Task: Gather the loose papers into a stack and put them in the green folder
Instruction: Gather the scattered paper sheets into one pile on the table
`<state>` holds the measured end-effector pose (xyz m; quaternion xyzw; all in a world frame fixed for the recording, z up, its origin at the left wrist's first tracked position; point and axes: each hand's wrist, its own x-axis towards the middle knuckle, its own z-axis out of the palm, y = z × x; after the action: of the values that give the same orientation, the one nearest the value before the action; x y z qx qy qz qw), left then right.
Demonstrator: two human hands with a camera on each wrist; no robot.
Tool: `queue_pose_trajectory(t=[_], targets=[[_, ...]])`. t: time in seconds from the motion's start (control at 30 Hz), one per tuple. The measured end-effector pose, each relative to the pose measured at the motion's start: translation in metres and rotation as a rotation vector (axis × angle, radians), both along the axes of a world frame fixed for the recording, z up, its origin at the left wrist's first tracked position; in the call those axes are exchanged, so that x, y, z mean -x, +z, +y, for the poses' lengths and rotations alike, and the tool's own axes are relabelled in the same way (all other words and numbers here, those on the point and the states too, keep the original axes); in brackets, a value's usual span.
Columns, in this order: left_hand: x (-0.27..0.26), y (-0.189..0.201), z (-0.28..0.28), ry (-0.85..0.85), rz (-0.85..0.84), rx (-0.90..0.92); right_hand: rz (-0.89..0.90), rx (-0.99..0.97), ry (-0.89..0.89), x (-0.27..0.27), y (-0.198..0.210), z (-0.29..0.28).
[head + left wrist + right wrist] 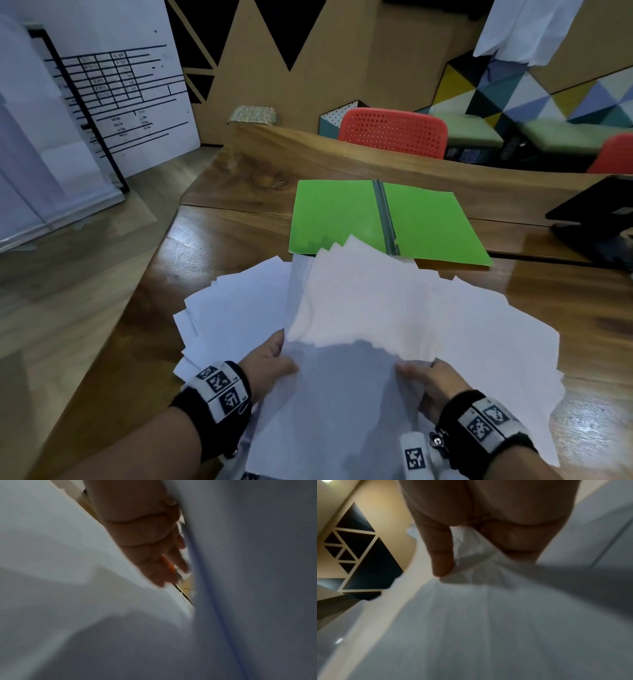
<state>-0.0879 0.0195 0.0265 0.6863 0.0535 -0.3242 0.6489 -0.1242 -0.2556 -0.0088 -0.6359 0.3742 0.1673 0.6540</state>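
1. Left hand (270, 365): thumb over, fingers under, pinching the fanned loose white paper sheets (370, 308).
2. Right hand (430, 385): likewise pinching the sheets' near edge.
3. Open green folder (342, 216): flat on the wooden table (222, 240) beyond; near edge covered by sheets.
4. Fingers beneath paper: hidden.

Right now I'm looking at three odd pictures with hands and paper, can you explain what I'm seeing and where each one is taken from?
No machine here: a person wears cameras. The wide picture comes from the head; the two blurry close-ups come from the wrists, looking along the fingers. On the wooden table an open green folder lies beyond a fanned heap of white papers. The left hand and right hand grip the near sheets; the right thumb pinches paper. A black device sits at the right.
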Motion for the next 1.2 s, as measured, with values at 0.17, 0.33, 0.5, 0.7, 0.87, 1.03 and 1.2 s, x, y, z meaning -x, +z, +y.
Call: queue_pose_trajectory(t=[0.17, 0.33, 0.5, 0.7, 0.87, 1.03, 1.2], targets=[[-0.016, -0.004, 0.021, 0.236, -0.104, -0.895, 0.068, 0.389, -0.014, -0.001, -0.002, -0.019], [-0.028, -0.015, 0.024, 0.367, 0.043, -0.69, 0.122, 0.504, 0.093, -0.001, -0.006, -0.016], [-0.027, -0.029, 0.013, 0.228, 0.125, -0.377, 0.13, 0.49, 0.131, 0.0, -0.003, -0.012], [-0.02, -0.046, -0.005, 0.15, -0.014, -0.217, 0.058, 0.292, 0.158, -0.003, -0.004, -0.008], [-0.004, -0.006, -0.034, -0.006, -0.168, -0.318, -0.035, 0.221, 0.076, -0.009, -0.003, 0.0], [-0.007, -0.006, -0.028, 0.01, -0.151, -0.199, -0.008, 0.157, 0.045, -0.003, -0.007, -0.009], [-0.009, -0.015, -0.022, 0.078, 0.125, -0.256, 0.023, 0.283, -0.087, -0.003, -0.007, -0.044]])
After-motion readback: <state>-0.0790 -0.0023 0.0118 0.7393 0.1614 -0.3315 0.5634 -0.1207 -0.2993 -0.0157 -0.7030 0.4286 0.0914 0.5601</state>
